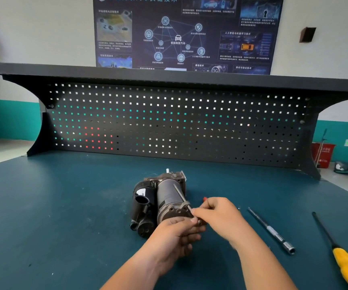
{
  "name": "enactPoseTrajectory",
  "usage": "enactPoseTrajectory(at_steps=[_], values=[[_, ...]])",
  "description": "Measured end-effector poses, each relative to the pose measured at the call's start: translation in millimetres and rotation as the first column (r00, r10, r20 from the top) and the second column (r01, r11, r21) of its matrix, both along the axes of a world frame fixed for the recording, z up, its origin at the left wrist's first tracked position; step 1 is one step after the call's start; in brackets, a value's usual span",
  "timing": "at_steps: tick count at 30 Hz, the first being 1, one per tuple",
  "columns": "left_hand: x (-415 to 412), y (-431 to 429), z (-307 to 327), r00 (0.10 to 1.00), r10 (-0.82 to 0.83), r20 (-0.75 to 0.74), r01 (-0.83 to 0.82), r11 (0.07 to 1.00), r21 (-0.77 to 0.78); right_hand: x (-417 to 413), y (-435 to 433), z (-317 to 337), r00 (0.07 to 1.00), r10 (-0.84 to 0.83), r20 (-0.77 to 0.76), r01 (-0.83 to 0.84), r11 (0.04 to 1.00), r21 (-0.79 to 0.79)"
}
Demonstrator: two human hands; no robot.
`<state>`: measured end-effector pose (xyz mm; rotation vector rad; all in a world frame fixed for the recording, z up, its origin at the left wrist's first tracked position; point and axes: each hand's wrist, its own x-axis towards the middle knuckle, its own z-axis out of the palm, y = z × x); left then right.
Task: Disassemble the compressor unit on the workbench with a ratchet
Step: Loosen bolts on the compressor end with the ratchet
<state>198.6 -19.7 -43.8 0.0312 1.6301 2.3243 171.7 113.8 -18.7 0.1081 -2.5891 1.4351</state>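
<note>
The compressor unit [159, 200], a grey metal cylinder with black plastic parts on its left, lies in the middle of the blue-green workbench [64, 216]. A long thin bolt [180, 195] runs along the cylinder's right side, part way out of the near end cap. My right hand [217, 212] pinches the bolt's near end. My left hand [175, 237] grips the near end of the cylinder from below. A socket extension bar [272, 231] lies on the bench to the right of my hands.
A yellow-handled tool with a black shaft [340, 256] lies at the far right of the bench. A small red object [204, 199] shows just behind my right hand. A black pegboard back panel [168, 122] under a shelf stands behind the bench.
</note>
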Motion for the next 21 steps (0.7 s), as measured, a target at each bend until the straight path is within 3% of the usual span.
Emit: enactPoseTrajectory(at_steps=[4,8,13,21], values=[[10.4,2.2,5.2,0.994,-0.102,0.027,0.103,0.994,-0.023,7.3,1.3,4.1,0.977,0.14,0.163,-0.122,0.986,-0.112],[22.0,7.0,8.5,0.994,-0.072,0.082,0.074,0.997,-0.028,16.3,4.4,11.5,0.952,0.202,0.229,-0.186,0.978,-0.089],[45.0,16.9,7.5,0.986,-0.029,0.166,0.027,1.0,0.009,34.4,2.1,6.8,0.972,0.158,0.175,-0.153,0.987,-0.044],[99.3,25.2,8.0,0.976,-0.134,0.172,0.103,0.978,0.18,104.0,2.6,11.6,0.991,0.113,0.065,-0.118,0.989,0.084]])
